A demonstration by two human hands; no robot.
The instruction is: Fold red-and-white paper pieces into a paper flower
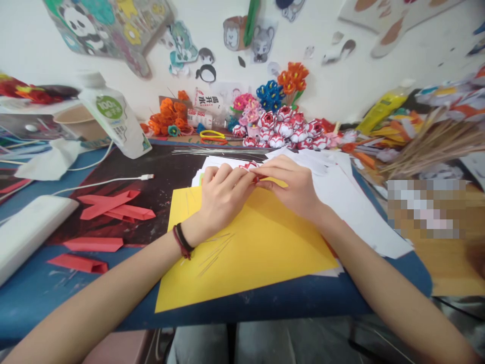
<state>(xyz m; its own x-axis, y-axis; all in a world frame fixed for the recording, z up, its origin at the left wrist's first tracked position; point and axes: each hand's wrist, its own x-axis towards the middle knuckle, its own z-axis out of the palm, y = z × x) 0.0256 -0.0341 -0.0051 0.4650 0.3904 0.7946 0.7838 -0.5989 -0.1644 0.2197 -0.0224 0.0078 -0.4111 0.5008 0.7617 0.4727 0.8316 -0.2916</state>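
Above the yellow sheet (265, 242), my left hand (224, 194) and my right hand (291, 186) meet fingertip to fingertip. Between them is a small red-and-white paper flower (248, 166), mostly covered by my fingers. Both hands are closed, pinching it from either side. A bit of red shows by my right fingertips. Several thin wires (217, 253) lie on the yellow sheet near my left wrist. Folded red paper pieces (113, 206) rest left of my left hand, some crossed over each other.
White paper sheets (352, 212) spread to the right. Behind stand finished red-and-white paper flowers (284, 126), yellow-handled scissors (212, 135) and a bundle of wires (223, 151). At left are a white bottle (115, 119), a white power strip or box (36, 227) and a cable (102, 181).
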